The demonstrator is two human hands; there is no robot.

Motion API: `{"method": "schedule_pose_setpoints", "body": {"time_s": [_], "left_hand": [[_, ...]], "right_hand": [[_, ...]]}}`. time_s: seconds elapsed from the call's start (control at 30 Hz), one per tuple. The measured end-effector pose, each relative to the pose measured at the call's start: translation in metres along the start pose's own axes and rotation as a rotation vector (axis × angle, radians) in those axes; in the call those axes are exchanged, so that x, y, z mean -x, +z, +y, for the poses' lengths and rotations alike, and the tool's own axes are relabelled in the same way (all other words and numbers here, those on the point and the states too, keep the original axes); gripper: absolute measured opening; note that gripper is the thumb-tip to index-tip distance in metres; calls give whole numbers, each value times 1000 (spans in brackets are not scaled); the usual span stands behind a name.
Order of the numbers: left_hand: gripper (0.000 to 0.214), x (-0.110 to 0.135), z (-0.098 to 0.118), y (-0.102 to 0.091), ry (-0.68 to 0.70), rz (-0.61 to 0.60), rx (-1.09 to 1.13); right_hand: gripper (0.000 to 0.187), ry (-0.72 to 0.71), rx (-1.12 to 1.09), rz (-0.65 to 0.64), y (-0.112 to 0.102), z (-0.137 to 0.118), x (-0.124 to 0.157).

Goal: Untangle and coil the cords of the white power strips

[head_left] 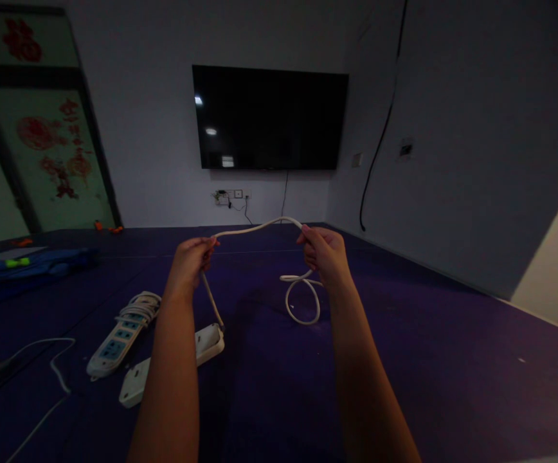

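Note:
A white power cord [260, 226] arches between my two raised hands. My left hand [193, 260] is closed, pinching the cord near where it drops to a white power strip [210, 344]. That strip lies on the purple floor, its middle hidden behind my left forearm. My right hand [324, 252] pinches the same cord farther along. Below the right hand, the rest of the cord hangs in a loose loop [302, 321]. To the left lies a second power strip [123, 337] with blue socket panels, its own cord wound around the far end.
A thin white cable [52, 363] runs over the purple floor [279, 399] at the left. Farther left are blue items [57, 262] with a green piece on top. Small orange objects [115, 229] sit near the door. A television [269, 119] hangs on the far wall.

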State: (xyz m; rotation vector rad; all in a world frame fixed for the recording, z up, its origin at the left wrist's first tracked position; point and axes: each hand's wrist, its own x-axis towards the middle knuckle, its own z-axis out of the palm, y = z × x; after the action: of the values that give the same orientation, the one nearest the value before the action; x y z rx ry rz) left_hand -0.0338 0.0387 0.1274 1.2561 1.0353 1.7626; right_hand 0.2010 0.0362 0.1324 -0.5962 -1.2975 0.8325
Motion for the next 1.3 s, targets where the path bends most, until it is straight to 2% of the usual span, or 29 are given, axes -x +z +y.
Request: {"method": "schedule_pose_setpoints", "body": {"time_s": [0.2,0.57,0.83,1.03,1.3], "left_hand": [[18,-1,2,3,-27,0,-5],[14,-1,-2,5,-20,-24,-94],[14,-6,-8,4,-29,-22,-148],[14,-10,-14,4,-20,8,-200],[9,-10,-17,6,-66,-35,-220]], "right_hand": [[33,20,18,2,-1,4,-1],[31,189,108,-5,2,12,-6],[33,238,142,5,4,8,-5],[31,223,112,-34,4,10,-4],[26,293,26,-75,4,4,-3]]}}
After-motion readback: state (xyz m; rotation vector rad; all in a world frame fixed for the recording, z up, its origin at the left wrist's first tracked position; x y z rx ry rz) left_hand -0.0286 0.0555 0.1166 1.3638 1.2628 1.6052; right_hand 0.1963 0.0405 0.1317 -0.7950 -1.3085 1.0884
